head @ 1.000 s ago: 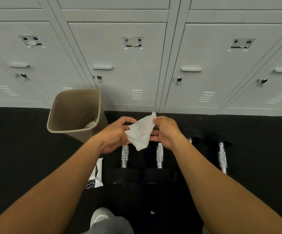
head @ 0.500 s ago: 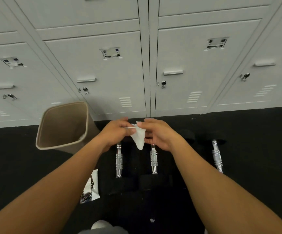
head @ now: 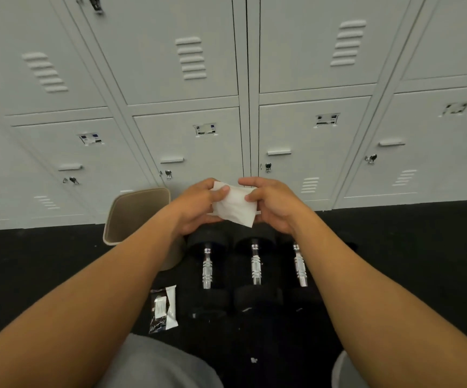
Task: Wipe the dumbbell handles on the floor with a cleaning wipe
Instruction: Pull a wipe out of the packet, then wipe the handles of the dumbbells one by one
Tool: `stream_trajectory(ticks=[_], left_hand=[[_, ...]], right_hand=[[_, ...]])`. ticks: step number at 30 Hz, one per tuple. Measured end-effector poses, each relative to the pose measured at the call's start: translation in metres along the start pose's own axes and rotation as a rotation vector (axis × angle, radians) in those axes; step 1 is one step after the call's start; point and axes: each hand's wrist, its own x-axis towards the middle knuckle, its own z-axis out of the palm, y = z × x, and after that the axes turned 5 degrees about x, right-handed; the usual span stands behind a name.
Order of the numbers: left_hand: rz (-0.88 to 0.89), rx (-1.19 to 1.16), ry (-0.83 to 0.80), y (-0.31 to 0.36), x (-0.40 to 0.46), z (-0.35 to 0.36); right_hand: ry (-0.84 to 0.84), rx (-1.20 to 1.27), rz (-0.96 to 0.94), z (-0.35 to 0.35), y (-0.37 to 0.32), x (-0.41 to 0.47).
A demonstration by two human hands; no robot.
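Observation:
A white cleaning wipe (head: pixel 235 205) is held in the air between both hands. My left hand (head: pixel 198 208) pinches its left edge and my right hand (head: pixel 272 204) pinches its right edge. Below the hands, three black dumbbells lie side by side on the dark floor. Their chrome handles are the left handle (head: pixel 207 268), the middle handle (head: pixel 255 266) and the right handle (head: pixel 300 268). Neither hand touches a dumbbell.
A tan waste bin (head: pixel 135 217) stands left of the dumbbells, partly behind my left forearm. A wipe packet (head: pixel 163 308) lies on the floor near the left dumbbell. Grey lockers (head: pixel 193 135) form the wall behind. My knees show at the bottom edge.
The view tilted up, so the lockers fill more of it. The wipe went from a hanging, bunched shape to a flatter folded piece stretched between both hands.

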Motion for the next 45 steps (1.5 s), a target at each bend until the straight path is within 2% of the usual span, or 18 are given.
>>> stream_trajectory(ticks=[8,15,22,25,28,31,34,37,42,45], left_hand=[[0.032,0.007,0.068,-0.004,-0.017,0.009],[0.053,-0.185,0.136,-0.021,-0.015,0.019],[0.018,-0.208,0.141,-0.04,-0.005,0.032],[-0.033,-0.22,0.12,-0.045,0.001,0.037],[-0.106,-0.129,0.087,-0.046,0.003,0.041],[-0.269,-0.092,-0.059,-0.049,0.001,0.041],[-0.35,-0.215,-0.161,-0.051,0.002,0.044],[-0.27,-0.323,-0.105,-0.048,0.009,0.052],[-0.114,-0.372,0.019,-0.037,0.028,0.076],[-0.077,-0.4,0.022,-0.033,0.038,0.101]], right_hand=[[0.072,-0.023,0.005,0.004,-0.009,-0.027],[0.137,-0.049,0.09,-0.005,0.004,-0.032],[0.23,-0.107,0.056,-0.017,0.017,-0.03],[0.256,-0.068,0.042,-0.021,0.018,-0.028],[0.272,-0.05,0.05,-0.022,0.019,-0.027],[0.279,-0.023,0.046,-0.022,0.02,-0.026],[0.262,-0.011,0.026,-0.024,0.022,-0.026],[0.245,-0.03,0.016,-0.032,0.02,-0.027],[0.285,-0.11,-0.003,-0.059,0.002,-0.03],[0.294,-0.166,0.005,-0.083,-0.015,-0.036]])
